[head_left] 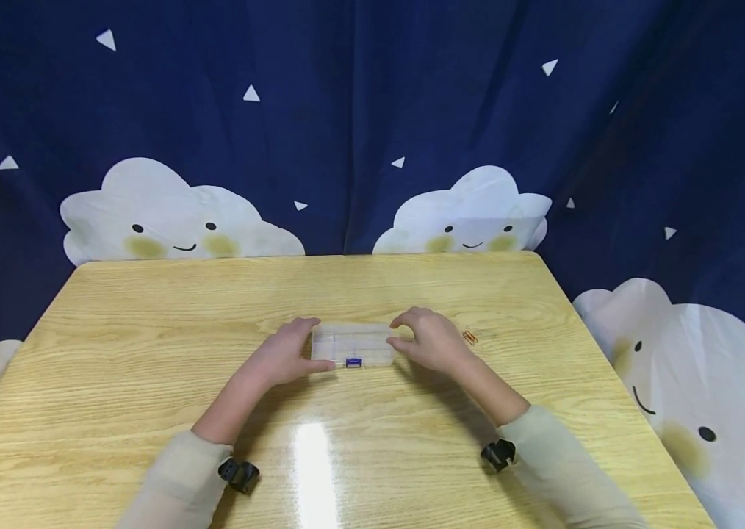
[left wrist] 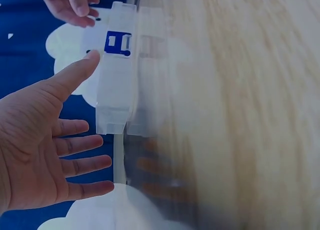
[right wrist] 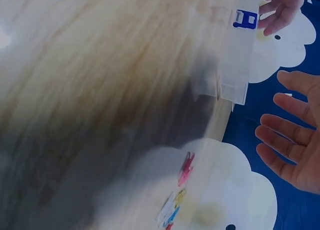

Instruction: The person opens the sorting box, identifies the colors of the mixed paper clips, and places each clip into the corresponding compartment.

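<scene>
A clear plastic compartment box (head_left: 354, 342) with a blue latch (head_left: 353, 362) lies flat on the table, its latch side toward me. My left hand (head_left: 292, 351) is spread at the box's left end, thumb along the front edge, fingers near the back corner. In the left wrist view its fingers (left wrist: 82, 167) are extended and apart. My right hand (head_left: 430, 339) curves loosely around the right end, thumb and fingertips close to the box. The right wrist view shows its fingers (right wrist: 285, 140) relaxed, with nothing between them.
Small orange-red wire loops (head_left: 470, 337) lie on the table just right of my right hand. Pink clip-like pieces (right wrist: 186, 169) and several white, yellow and blue ones show in the right wrist view. A dark blue curtain (head_left: 346, 110) with clouds hangs behind the wooden table (head_left: 181, 308).
</scene>
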The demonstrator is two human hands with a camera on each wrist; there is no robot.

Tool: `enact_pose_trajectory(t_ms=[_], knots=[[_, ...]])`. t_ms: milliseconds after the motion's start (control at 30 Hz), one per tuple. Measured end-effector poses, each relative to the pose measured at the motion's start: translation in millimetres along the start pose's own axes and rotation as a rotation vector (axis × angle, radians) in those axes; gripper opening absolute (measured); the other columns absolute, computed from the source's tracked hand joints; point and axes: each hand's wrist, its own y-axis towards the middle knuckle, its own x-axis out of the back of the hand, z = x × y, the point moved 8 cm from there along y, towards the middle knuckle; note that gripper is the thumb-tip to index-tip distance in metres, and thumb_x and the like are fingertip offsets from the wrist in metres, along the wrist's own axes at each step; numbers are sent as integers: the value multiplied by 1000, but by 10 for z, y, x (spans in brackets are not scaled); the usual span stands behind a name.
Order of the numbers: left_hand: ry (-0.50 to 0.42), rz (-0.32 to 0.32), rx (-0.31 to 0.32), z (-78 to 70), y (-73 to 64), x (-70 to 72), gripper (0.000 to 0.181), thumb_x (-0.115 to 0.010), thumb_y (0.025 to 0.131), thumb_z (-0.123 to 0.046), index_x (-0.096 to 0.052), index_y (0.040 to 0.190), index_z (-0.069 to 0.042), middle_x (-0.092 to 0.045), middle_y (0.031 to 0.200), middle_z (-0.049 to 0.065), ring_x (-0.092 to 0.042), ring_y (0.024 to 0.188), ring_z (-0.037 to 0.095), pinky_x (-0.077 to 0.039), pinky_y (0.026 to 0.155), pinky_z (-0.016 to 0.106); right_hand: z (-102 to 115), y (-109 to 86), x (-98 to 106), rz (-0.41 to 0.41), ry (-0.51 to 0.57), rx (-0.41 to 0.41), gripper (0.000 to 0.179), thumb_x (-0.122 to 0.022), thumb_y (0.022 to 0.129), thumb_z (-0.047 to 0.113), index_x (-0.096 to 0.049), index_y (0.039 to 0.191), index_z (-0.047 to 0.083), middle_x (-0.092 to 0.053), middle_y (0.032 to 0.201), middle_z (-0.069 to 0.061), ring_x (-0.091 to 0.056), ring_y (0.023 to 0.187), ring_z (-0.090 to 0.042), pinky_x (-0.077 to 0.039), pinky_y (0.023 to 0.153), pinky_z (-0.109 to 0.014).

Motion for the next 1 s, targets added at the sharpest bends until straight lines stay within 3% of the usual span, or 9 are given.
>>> enact_pose_trajectory(t_ms=[333,533,800,1000], knots=[[50,-13,-9,-32,33,-74,94,-77,71,-44,-33,142,0,-40,142,20,-42,126,42,-37,101,54,81,-9,-118,2,58,64,25,-67,84,30,-70,101,12,-68,104,-4,-63,94,-21,-51,77,-37],[58,-12,-4,-23,62,-110,89,-76,73,-39,-34,141,-1,-41,141,20,-44,124,42,-40,97,55,147,-9,-200,33,82,98,24,-66,86,31,-70,102,13,-67,106,-3,-62,90,-19,-51,79,-36],[103,-34,14,-23,95,-124,88,-76,73,-40,-36,140,1,-45,136,21,-48,119,39,-44,93,51,363,2,-277,32,46,218,21,-66,85,28,-70,100,13,-67,102,-1,-61,100,-20,-49,86,-35],[105,-46,6,-38,95,-110,87,-76,73,-40,-37,139,2,-46,134,21,-49,117,37,-44,92,50,484,8,-382,42,-10,261,19,-69,84,27,-70,98,14,-63,96,0,-58,90,-15,-49,78,-30]])
